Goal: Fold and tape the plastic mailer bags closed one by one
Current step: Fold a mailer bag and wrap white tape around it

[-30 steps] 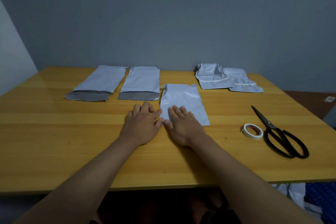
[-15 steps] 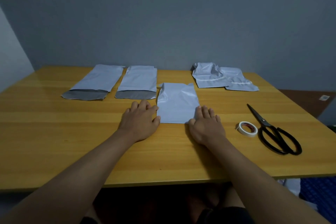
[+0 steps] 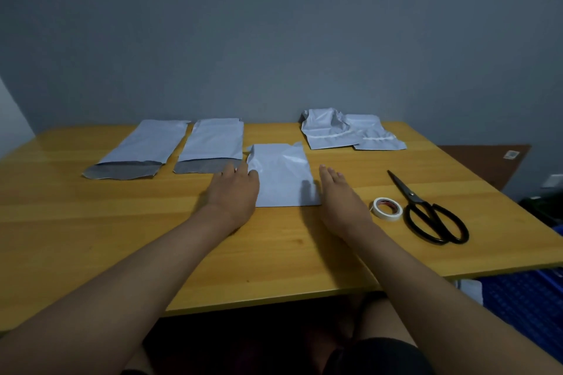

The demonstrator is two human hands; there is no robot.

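A folded white mailer bag [image 3: 281, 175] lies flat at the middle of the wooden table [image 3: 122, 237]. My left hand [image 3: 233, 193] lies flat at the bag's left edge, fingers straight, touching the edge. My right hand [image 3: 338, 192] lies flat just right of the bag's right edge, fingers straight. Neither hand holds anything. Two unfolded mailer bags [image 3: 143, 148] [image 3: 211, 144] with grey open flaps lie at the back left. Two folded, taped bags [image 3: 327, 132] [image 3: 377, 138] lie at the back right.
A roll of white tape [image 3: 386, 208] sits right of my right hand. Black scissors [image 3: 426, 210] lie beside it, blades pointing away. A blue crate [image 3: 527, 301] stands below the table's right edge. A grey wall rises behind the table.
My hands have slid apart from the middle of the folded bag to its left and right edges, smoothing it flat. The bag now lies square to the table.
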